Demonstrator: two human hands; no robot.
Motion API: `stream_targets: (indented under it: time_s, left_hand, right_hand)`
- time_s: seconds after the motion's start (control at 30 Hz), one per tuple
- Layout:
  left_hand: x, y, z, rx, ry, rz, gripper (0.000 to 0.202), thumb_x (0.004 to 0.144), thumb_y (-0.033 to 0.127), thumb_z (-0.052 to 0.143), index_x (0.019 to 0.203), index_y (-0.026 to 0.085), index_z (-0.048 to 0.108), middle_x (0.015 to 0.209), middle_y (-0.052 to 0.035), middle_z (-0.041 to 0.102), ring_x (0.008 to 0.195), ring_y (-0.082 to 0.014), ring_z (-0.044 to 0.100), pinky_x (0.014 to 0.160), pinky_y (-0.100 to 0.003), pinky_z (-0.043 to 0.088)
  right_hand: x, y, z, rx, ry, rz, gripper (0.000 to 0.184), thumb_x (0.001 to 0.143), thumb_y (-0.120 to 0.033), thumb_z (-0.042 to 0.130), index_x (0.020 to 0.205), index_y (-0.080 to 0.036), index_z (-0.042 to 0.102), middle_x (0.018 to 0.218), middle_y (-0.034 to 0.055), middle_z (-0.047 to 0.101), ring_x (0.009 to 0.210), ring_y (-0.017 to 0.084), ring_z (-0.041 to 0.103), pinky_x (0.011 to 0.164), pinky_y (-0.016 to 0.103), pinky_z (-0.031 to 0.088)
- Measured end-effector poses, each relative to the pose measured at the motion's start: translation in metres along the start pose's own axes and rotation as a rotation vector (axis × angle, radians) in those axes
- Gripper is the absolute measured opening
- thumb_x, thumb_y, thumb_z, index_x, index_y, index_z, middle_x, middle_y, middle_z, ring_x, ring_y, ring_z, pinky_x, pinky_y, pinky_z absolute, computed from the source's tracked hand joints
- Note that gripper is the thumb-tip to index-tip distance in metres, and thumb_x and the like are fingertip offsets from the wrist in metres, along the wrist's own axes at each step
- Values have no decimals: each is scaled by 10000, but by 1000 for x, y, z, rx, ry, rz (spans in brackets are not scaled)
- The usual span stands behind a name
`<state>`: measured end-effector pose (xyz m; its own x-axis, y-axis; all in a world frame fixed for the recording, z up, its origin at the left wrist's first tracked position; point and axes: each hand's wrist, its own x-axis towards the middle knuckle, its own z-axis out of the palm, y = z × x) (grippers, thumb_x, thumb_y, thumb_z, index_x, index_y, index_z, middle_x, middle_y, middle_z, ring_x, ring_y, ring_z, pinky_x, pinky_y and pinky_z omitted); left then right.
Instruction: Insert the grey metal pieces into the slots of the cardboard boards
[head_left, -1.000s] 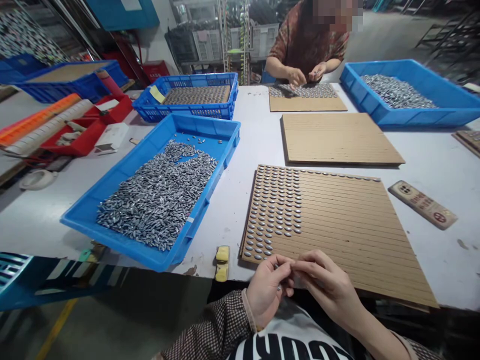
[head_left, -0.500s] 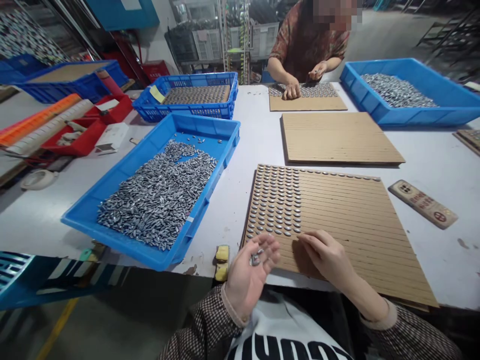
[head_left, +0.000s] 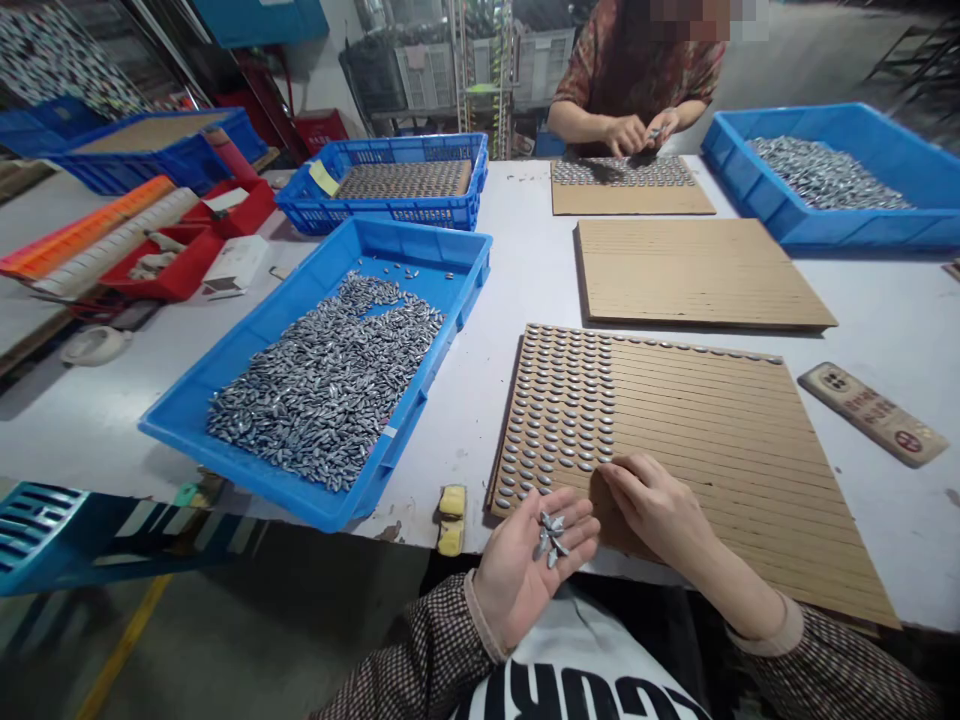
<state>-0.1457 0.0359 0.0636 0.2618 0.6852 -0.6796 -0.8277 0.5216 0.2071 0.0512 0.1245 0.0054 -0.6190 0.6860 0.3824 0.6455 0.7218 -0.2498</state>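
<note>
My left hand lies palm up at the table's near edge, cupping a few small silvery metal pieces. My right hand rests on the ribbed cardboard sheet, fingers curled with the tips pressed to the board beside the last filled rows. Rows of the same silvery pieces fill the sheet's left part. What my right fingertips pinch, if anything, is hidden. A blue tray heaped with loose silvery pieces stands to the left.
A bare ribbed cardboard sheet lies behind mine. Across the table a person works over another sheet. A second blue tray of pieces is at right, a blue crate at back, a printed strip to the right.
My hands, joined at the table edge a second ago, have parted. The left has turned palm up showing the pieces; the right went onto the sheet. The view shifted slightly.
</note>
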Motion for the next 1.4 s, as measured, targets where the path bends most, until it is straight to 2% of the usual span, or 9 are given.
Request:
stream_targets:
  time_s: [0.1,0.23,0.37,0.5,0.67,0.83,1.0,1.2,1.4]
  left_hand:
    - [2,-3,0,3,-54,7,512,916,492,460,1218,97,577,1292,-181,566,1126,-244,595,1012,-383,428]
    - [5,-8,1,-5,-180,51,456,925,491,444,1117,128,643,1171,-122,613,1034,-179,594,896,-287,468]
    - [9,-14,-2,-39,-114,29,391,917,451,489,1051,134,673,1065,-90,625,911,-130,581,764,-217,471]
    - [6,-16,-6,32,-65,65,267,886,286,550,1044,119,689,1038,-104,635,924,-152,576,797,-262,484]
    - [0,-15,-9,157,-87,71,194,781,129,630,958,109,705,920,-91,654,845,-149,599,878,-343,486]
    - [2,-16,-12,174,-24,136,152,757,156,677,897,97,690,948,-124,682,895,-197,644,933,-400,478]
    - [-1,-12,-14,126,23,129,264,817,213,624,1050,93,654,1063,-167,686,1006,-238,649,968,-413,468]
    - [-7,-10,-17,24,84,74,406,875,284,510,1193,44,584,1212,-217,627,1046,-264,651,988,-399,462]
    - [-9,-9,-19,20,68,28,427,866,318,527,1186,42,586,1178,-216,641,986,-252,672,937,-365,485]
  right_hand:
    - [7,-22,-17,169,9,-7,238,920,-178,503,1121,-205,627,997,94,649,901,193,600,713,302,521]
    - [13,-55,-30,331,-101,-146,316,912,-150,480,1194,-213,607,1045,109,665,870,196,594,719,347,534]
    - [9,-69,-26,262,-102,-223,331,920,-142,457,1216,-178,603,1041,121,678,885,204,599,761,375,529]
    - [4,-66,-26,304,-82,-217,276,925,-139,467,1147,-174,629,1016,115,683,835,186,601,733,347,533]
    - [-2,-59,-32,434,-66,-64,227,932,-144,462,1026,-219,654,967,90,677,810,174,607,700,322,538]
    - [-9,-56,-29,450,-49,24,207,918,-141,491,1011,-227,655,872,71,640,779,171,604,648,298,536]
    - [-9,-52,-24,481,-69,54,195,926,-135,480,1006,-227,632,888,67,633,793,164,609,664,283,541]
    - [2,-38,12,325,115,57,197,918,-111,483,1003,-202,635,947,68,642,815,150,635,687,249,547]
    - [8,-35,35,174,70,6,240,929,-112,455,1060,-167,648,984,89,650,848,161,641,707,245,549]
